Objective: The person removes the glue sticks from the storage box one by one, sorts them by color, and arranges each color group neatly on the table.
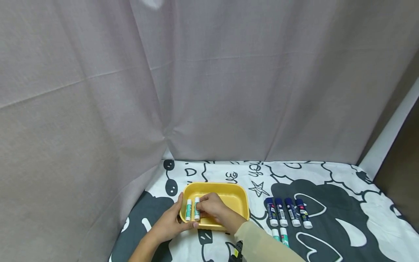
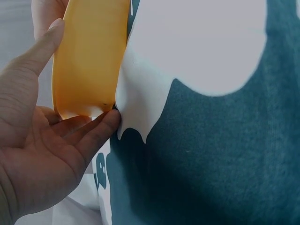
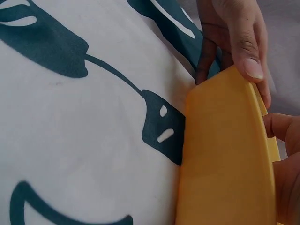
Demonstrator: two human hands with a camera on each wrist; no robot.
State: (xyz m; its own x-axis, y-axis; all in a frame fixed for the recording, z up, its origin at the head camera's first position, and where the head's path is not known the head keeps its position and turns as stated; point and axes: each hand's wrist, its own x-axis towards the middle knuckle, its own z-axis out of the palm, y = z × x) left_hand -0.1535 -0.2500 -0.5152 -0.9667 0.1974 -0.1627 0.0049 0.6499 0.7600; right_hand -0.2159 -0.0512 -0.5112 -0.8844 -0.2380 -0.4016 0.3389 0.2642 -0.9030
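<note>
A yellow tray [image 1: 242, 203] sits on the patterned cloth. My left hand [image 1: 170, 222] grips its left end; in the left wrist view the thumb lies on the long side and the fingers [image 2: 101, 136] bear on the end wall. Inside the tray, one white-and-green glue stick [image 1: 188, 210] lies at the left. Beside it, my right hand [image 1: 214, 209] pinches a second such glue stick [image 1: 196, 209]. In the right wrist view the tray wall [image 3: 220, 154] hides the glue sticks and most of the right hand [image 3: 288, 154].
To the right of the tray, several dark blue glue sticks [image 1: 280, 212] with white ends lie in a row. Two white-and-green glue sticks [image 1: 284, 236] lie in front of them, partly covered by the right sleeve [image 1: 262, 243]. A grey curtain [image 1: 229, 91] hangs behind.
</note>
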